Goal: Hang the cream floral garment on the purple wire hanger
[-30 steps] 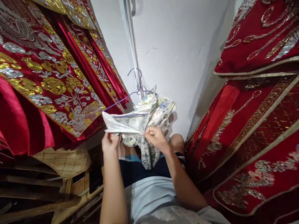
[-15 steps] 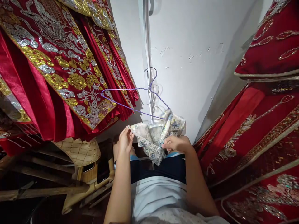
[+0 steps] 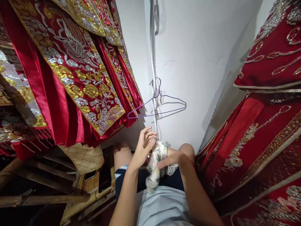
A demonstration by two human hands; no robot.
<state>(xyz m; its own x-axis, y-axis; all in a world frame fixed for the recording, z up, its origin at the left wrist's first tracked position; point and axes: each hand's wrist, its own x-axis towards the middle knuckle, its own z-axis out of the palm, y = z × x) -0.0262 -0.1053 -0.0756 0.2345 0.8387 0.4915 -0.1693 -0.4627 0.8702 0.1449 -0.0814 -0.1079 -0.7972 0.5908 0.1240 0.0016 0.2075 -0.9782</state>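
Observation:
A patterned pale cloth, bunched up and partly blurred, hangs over my lap. My right hand is on it from the right side, its fingers wrapped round the fabric. My left hand is raised just to the left of the cloth's top, with its fingers curved and apart. Above both hands a bare purple wire hanger hangs by its hook from a white strip on the wall.
Red embroidered garments with gold and silver patterns hang at the left. More red beaded garments fill the right side. Bamboo furniture with a quilted cream piece stands at the lower left, beside my legs.
The cloth has come off the hanger and is gathered lower, nearer my body. My left hand has moved right and let go of the cloth's edge. The hanger has swung level.

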